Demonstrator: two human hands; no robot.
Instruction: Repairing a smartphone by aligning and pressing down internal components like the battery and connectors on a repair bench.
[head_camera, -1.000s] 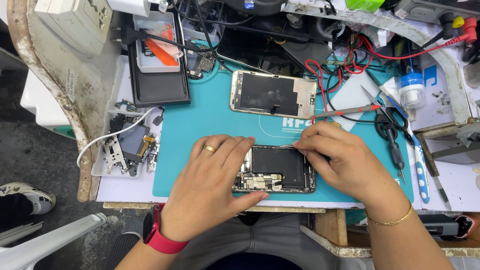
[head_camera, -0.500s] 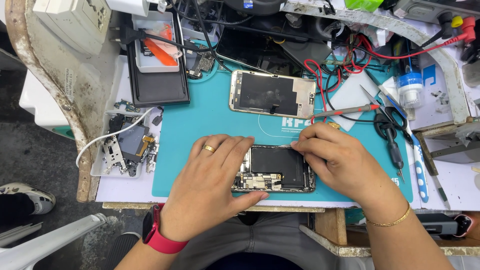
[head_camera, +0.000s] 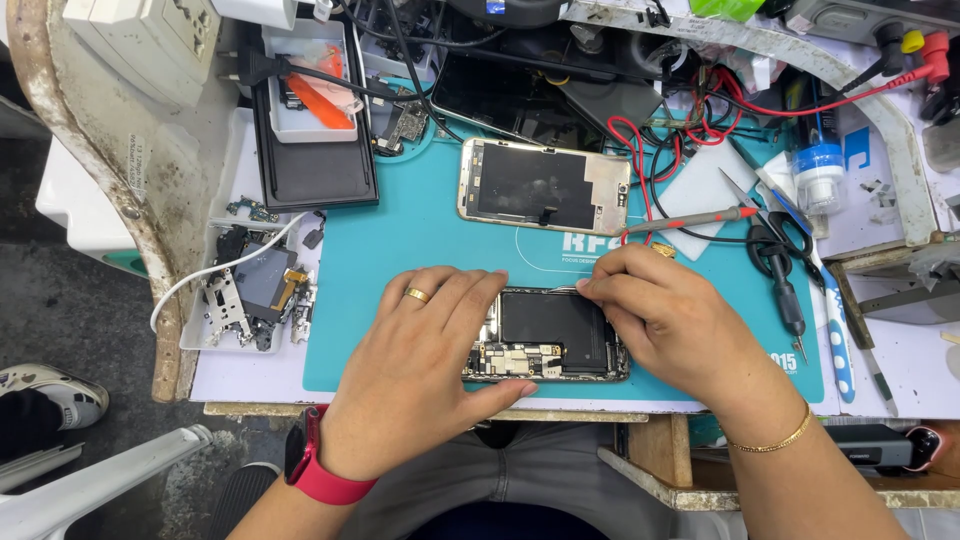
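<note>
While my left hand (head_camera: 420, 385) lies flat over the left end of the opened phone (head_camera: 550, 335), fingers spread and pressing it onto the teal mat (head_camera: 400, 250), my right hand (head_camera: 670, 325) rests at the phone's upper right corner. Its fingertips (head_camera: 590, 288) are pinched together there; I cannot tell what they hold. A second phone (head_camera: 543, 186) lies farther back on the mat.

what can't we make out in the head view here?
- Left end of the opened phone: hidden under the left hand.
- Whatever the right hand pinches at the phone's top edge: covered by its fingers, too small.
- Parts in the white tray: too small to identify.
</note>
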